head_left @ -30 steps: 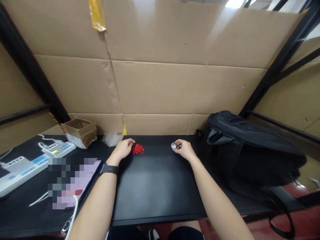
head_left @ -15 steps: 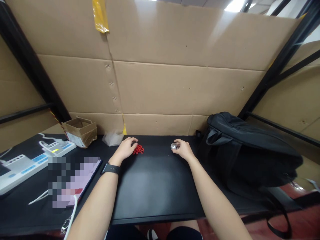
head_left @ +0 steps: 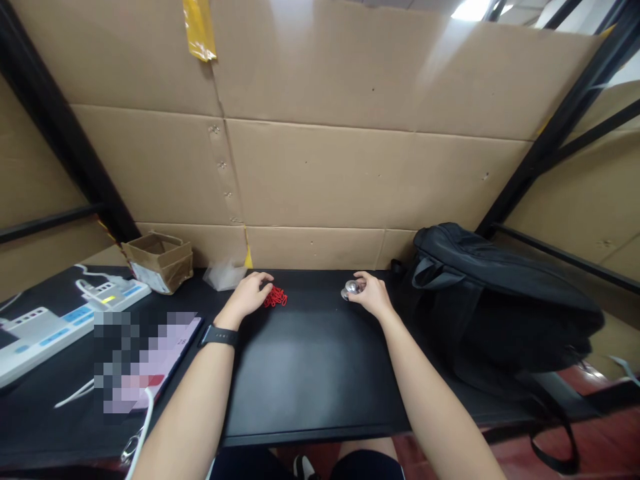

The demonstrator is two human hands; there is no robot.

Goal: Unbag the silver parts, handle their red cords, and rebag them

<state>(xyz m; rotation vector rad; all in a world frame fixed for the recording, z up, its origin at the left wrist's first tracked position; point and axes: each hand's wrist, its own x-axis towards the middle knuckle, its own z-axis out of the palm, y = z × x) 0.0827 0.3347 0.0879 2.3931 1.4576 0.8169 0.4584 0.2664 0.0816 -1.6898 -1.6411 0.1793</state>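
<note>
Fingers (head_left: 262,283) of your left hand (head_left: 247,298) are bent and held close together, palm down, with the tips touching the left edge of a small heap of red clips (head_left: 277,297). Whether they pinch one of the pieces cannot be told at this size. A black smartwatch (head_left: 218,335) sits on that wrist.

Your right hand (head_left: 373,297) lies well apart from the left, at the same depth on the black tabletop (head_left: 310,380). Its thumb and forefinger close around a small shiny silver round object (head_left: 350,289), which rests on the table at the fingertips; the other fingers curl in behind. What the object is cannot be made out.

Both the red heap and the silver object lie near the back edge of the table, close to a wall of brown cardboard sheets (head_left: 350,173). A strip of yellow tape (head_left: 199,30) hangs from the cardboard at the top.

To the left of your left hand, against the wall, lies a crumpled clear plastic bag (head_left: 224,275), and further left stands a small open cardboard box (head_left: 160,261). White power strips (head_left: 45,323) lie at the far left, and a white cable (head_left: 143,433) trails over the near left edge. A large black backpack (head_left: 500,300) lies on its side just beside your right hand, filling the right end of the table.
</note>
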